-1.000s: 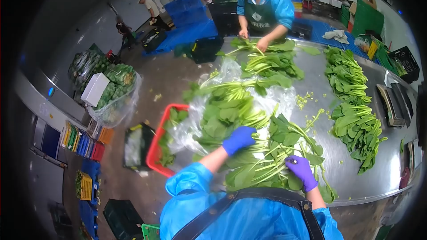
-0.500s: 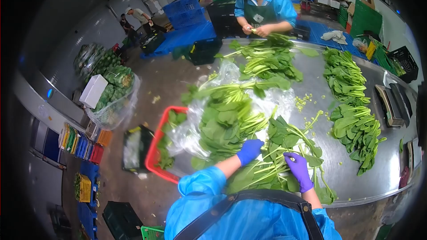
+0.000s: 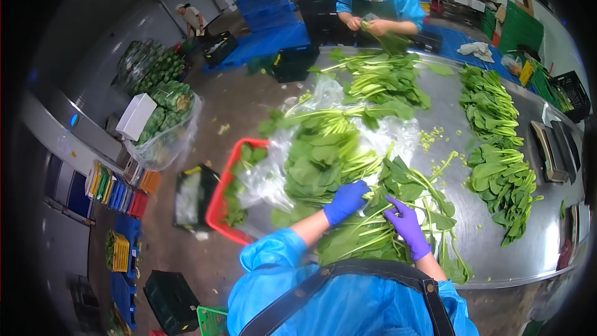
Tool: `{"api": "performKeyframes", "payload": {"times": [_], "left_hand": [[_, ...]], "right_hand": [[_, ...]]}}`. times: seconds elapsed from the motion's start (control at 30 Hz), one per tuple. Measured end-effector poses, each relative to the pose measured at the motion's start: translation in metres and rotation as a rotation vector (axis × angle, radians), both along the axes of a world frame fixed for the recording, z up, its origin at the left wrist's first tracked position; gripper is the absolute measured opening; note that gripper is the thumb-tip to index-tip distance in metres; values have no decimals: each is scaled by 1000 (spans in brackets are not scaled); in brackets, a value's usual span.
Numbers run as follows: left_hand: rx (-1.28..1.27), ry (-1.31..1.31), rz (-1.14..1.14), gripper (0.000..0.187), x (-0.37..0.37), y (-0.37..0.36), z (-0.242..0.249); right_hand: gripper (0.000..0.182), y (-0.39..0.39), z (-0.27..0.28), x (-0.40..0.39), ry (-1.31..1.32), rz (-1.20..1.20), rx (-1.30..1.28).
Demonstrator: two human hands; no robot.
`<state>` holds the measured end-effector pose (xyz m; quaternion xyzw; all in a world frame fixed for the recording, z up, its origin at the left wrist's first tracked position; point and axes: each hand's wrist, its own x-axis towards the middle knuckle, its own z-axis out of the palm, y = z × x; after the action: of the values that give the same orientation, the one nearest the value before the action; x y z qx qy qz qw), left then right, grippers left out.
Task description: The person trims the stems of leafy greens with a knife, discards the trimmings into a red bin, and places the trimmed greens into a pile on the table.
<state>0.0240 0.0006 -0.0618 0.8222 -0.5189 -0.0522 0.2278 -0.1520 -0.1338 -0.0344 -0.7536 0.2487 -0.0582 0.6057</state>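
Observation:
My left hand [image 3: 347, 204], in a blue-purple glove, is closed around the stem end of a leafy green, at the right edge of a big heap of leafy greens [image 3: 317, 171]. Close by on the right, my right hand [image 3: 407, 229], in a purple glove, reaches over loose leafy greens [image 3: 367, 236] with thumb and forefinger apart at the stems. Its other fingers are partly hidden. Clear plastic film [image 3: 270, 177] lies under and beside the heap.
The metal table [image 3: 491, 236] carries two sorted bunches of greens [image 3: 497, 168] on the right and trimmed bits [image 3: 430, 138] mid-table. A red crate [image 3: 219, 202] stands at the left edge. Across the table, a co-worker [image 3: 380, 9] handles greens. Dark stacked trays [image 3: 552, 149] lie far right.
My right hand has shifted slightly left and its thumb and forefinger have parted. My left hand stays closed at the stems. The co-worker's head is lower. The view has turned a little.

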Motion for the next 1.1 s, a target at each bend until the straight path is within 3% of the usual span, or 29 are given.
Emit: {"api": "performKeyframes", "payload": {"times": [0.13,0.2,0.27,0.37,0.43,0.6,0.7,0.77,0.87,1.0,1.1], "left_hand": [[-2,29,-9,31,-2,8,32],[-64,175,-154,32,-11,8,56],[-97,227,-190,33,-20,4,80],[-49,319,-234,39,-26,-1,102],[-41,346,-231,41,-25,0,94],[-80,401,-208,44,-14,1,100],[-73,872,22,40,-10,0,120],[-93,1049,41,49,-7,1,149],[-282,1110,81,33,-1,2,151],[-86,1063,57,33,-10,2,137],[-9,995,19,33,-18,0,104]], "right_hand": [[52,-2,3,0,-22,-38,26],[53,1,9,-2,-47,-35,14],[53,8,31,-1,-207,-72,254],[39,10,27,0,-290,-104,228],[28,7,19,-2,-248,-162,224],[33,3,30,-5,-254,-192,245],[36,6,43,-8,-248,-162,247],[38,5,47,-6,-246,-141,232],[34,5,51,-5,-186,-197,234],[36,-4,43,-12,-33,-114,122],[41,3,27,-8,-144,-30,30]]}}
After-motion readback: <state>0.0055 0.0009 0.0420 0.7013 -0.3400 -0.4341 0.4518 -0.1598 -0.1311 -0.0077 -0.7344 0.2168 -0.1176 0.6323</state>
